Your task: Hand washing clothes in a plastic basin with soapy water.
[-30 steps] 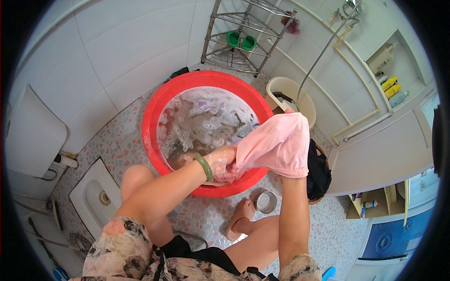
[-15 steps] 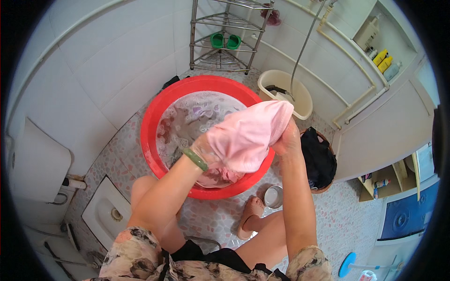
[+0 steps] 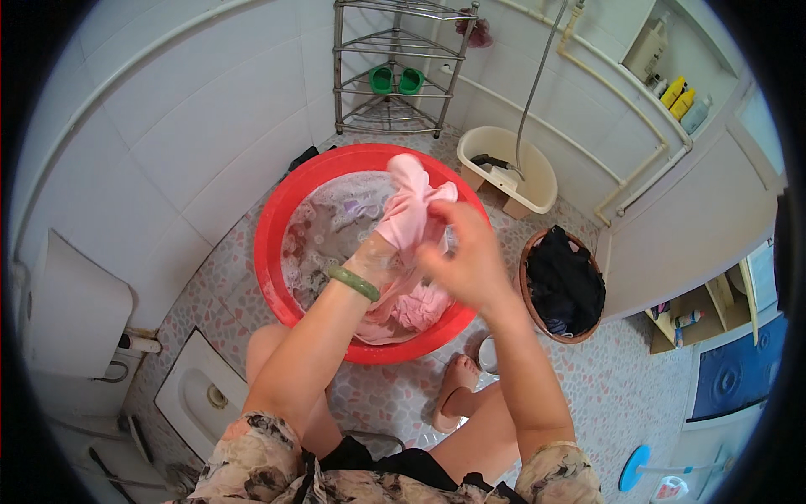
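Over the near part of a large red basin [image 3: 270, 227] hangs a wet pink garment [image 3: 411, 202]. It is bunched around my left hand [image 3: 374, 256], which wears a green bangle on its wrist; the cloth hides those fingers. My right hand [image 3: 470, 260] is at the right side of the garment with its fingers curved and apart. Its index finger meets the cloth's edge, and no firm grip shows. Below, more pink cloth [image 3: 420, 308] lies in the basin. Foamy grey water [image 3: 327, 227] surrounds other soaking laundry.
A brown basket [image 3: 537, 309] of black clothes stands right of the red basin. Behind it is a cream tub [image 3: 540, 195] with a shower hose. A metal corner rack [image 3: 395, 39] holds green slippers. At lower left is a squat toilet [image 3: 191, 403]; a bowl [image 3: 488, 356] sits by my foot.
The pink garment, stretched wide between both hands before, is now gathered around my left hand. My right hand has moved left and its fingers have come apart. The view has shifted slightly.
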Demonstrator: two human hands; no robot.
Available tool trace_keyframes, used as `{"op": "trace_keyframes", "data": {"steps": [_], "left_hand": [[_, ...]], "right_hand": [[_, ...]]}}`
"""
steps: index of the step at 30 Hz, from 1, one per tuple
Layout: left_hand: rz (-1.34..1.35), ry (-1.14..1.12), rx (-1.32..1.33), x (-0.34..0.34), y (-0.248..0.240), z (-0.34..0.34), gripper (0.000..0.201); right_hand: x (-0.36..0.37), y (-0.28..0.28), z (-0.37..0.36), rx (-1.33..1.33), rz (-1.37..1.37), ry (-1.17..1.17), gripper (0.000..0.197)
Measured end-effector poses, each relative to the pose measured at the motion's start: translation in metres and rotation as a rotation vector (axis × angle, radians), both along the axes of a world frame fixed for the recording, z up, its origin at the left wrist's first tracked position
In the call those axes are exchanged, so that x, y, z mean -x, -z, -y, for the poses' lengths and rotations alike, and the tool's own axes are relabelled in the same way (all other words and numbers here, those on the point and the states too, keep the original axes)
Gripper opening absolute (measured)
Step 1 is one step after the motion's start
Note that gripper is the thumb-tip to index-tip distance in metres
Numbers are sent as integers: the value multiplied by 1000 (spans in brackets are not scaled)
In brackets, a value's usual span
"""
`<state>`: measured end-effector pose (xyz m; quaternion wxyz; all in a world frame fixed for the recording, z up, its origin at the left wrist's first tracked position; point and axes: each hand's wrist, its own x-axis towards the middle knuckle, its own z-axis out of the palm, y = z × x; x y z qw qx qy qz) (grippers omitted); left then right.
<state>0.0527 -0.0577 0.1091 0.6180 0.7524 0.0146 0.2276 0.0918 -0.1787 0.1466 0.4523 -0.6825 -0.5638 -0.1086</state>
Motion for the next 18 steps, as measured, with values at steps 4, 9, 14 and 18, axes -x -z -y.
{"op": "trace_keyframes", "data": {"steps": [4, 9, 14, 18], "left_hand": [[14, -151, 372, 8, 11, 25, 8], [-47, -245, 478, 9, 37, 8, 15], [-235, -140, 701, 11, 46, -4, 13], [-246, -103, 848, 15, 37, 11, 10]], "right_hand": [[0, 34, -13, 50, -70, -50, 17], [-36, 29, -3, -83, -1025, -230, 7], [-30, 27, 6, 144, -1548, -339, 9], [-33, 34, 13, 514, -677, -69, 17]]}}
